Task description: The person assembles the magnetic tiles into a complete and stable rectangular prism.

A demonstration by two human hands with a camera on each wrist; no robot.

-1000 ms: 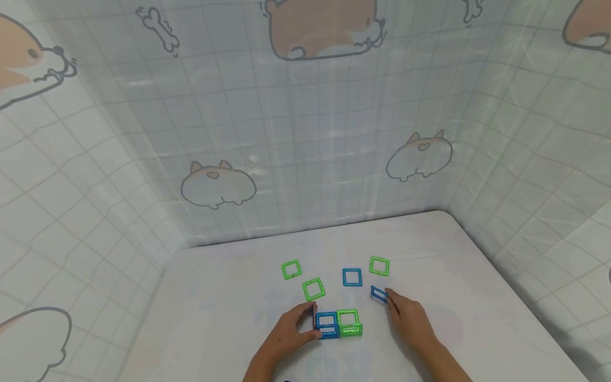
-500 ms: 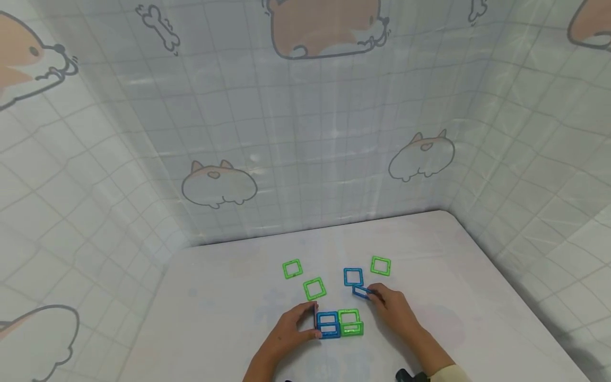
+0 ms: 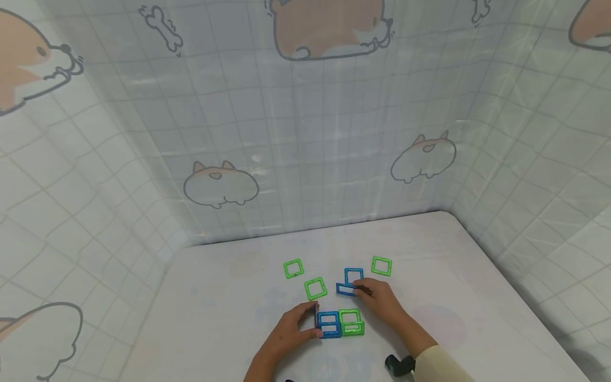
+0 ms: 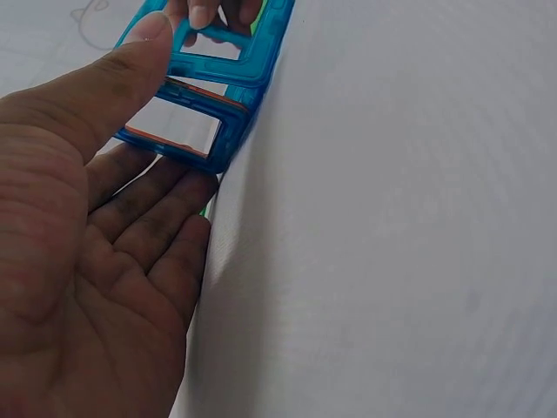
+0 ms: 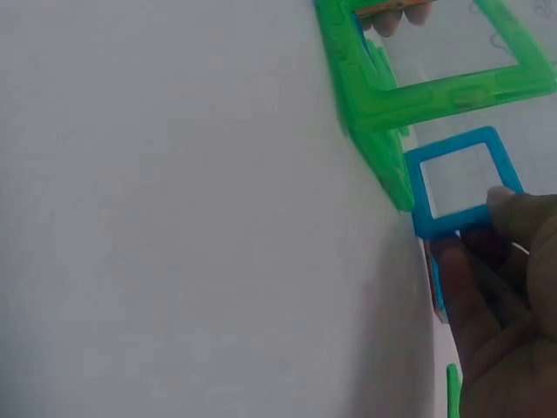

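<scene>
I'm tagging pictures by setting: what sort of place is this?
Perhaps a curtained-off play or filming booth: corgi-print sheeting hangs along three sides of a white table bearing green square tiles and blue square tiles.

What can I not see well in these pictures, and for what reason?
Head view: part of the flat blue square plastic frame, hidden by the right hand.
Head view: face of the thin dark upright tile, turned edge-on.
Right wrist view: top of the green square plastic frame, cut by upper edge.
Left wrist view: base of the left hand, cut by picture edges.
Head view: rest of the cream cloth sleeve, cut by bottom edge.
</scene>
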